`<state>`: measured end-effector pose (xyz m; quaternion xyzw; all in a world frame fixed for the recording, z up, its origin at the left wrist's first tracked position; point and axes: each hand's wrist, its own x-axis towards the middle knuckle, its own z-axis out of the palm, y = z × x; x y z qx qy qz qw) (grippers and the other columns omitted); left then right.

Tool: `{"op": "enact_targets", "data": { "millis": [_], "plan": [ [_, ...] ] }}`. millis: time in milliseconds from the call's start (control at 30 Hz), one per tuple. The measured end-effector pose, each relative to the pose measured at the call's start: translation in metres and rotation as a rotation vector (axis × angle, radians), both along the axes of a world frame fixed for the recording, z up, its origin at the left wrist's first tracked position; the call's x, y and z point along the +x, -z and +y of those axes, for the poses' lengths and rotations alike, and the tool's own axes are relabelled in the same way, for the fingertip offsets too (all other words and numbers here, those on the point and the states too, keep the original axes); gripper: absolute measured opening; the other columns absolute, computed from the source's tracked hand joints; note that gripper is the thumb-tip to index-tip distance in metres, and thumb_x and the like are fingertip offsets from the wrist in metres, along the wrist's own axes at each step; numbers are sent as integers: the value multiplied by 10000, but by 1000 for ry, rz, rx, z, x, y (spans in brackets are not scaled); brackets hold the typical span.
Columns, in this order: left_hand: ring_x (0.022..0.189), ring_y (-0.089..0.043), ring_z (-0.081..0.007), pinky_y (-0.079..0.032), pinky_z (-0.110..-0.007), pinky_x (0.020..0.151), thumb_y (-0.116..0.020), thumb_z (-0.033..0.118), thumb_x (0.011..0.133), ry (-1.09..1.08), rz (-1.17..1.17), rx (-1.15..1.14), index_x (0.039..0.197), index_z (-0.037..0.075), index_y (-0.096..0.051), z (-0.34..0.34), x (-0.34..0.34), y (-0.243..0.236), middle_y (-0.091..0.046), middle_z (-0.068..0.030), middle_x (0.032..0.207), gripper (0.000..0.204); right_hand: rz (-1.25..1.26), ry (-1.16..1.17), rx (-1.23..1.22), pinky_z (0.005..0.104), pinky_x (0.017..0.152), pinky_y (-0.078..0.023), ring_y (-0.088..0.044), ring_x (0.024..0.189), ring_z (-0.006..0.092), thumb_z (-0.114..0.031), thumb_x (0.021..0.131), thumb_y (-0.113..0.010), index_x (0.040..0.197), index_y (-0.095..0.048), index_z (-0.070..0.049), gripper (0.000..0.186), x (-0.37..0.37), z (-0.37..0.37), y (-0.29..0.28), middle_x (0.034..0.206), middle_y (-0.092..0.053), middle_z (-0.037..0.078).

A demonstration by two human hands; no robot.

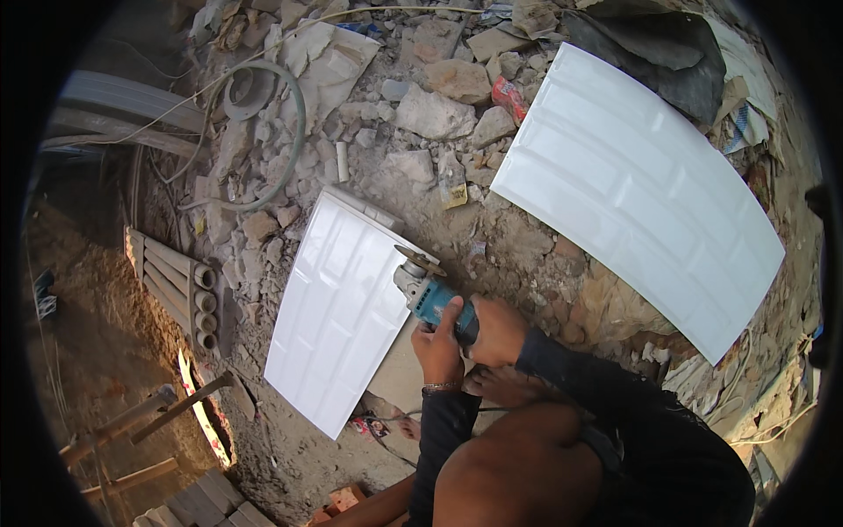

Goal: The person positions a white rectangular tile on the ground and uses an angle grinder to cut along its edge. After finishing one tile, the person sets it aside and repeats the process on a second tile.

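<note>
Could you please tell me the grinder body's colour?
The grinder body is teal, clearest in the head view.

The left hand curls in a grip; just beside it, the right hand is curled too. Dark-sleeved forearms extend back, a bent knee behind both hands.

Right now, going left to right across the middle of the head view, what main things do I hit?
Stack of pipes → left white brick-patterned panel → angle grinder → right hand → right white brick-patterned panel.
</note>
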<state>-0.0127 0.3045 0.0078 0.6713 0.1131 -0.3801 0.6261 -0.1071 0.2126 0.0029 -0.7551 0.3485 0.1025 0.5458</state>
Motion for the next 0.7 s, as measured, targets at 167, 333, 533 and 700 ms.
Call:
{"op": "enact_targets", "data": {
  "millis": [167, 333, 533, 700],
  "plan": [
    [740, -654, -121, -535, -270, 708, -830, 105, 877, -24, -81, 7, 988, -45, -677, -4, 0, -25, -712, -64, 898, 242, -77, 6, 20, 508, 783, -579, -700, 858, 498, -154, 644, -791, 1033, -559, 79, 510, 2, -6, -25, 863, -696, 307],
    [716, -631, -109, -515, -258, 696, -841, 140, 871, -20, -182, 18, 966, -46, -669, -8, 17, -44, -697, -54, 857, 270, -135, -9, 35, 514, 789, -577, -699, 872, 499, -142, 660, -787, 1082, -540, 77, 535, 22, -12, -42, 869, -698, 299],
    [699, -618, -105, -503, -247, 677, -853, 172, 861, -51, -220, -19, 958, -49, -660, -8, 53, -51, -676, -45, 821, 309, -94, -52, -6, 514, 829, -581, -705, 938, 483, -147, 669, -799, 1106, -540, 75, 554, 61, -16, -54, 948, -707, 300],
    [772, -695, -176, -572, -307, 705, -774, 121, 917, -35, -199, -19, 1059, -81, -641, -10, 84, -45, -706, -96, 949, 280, -100, -43, -10, 511, 864, -583, -706, 965, 478, -160, 667, -807, 1104, -548, 78, 561, 90, -19, -51, 989, -707, 303]
  ]
}}
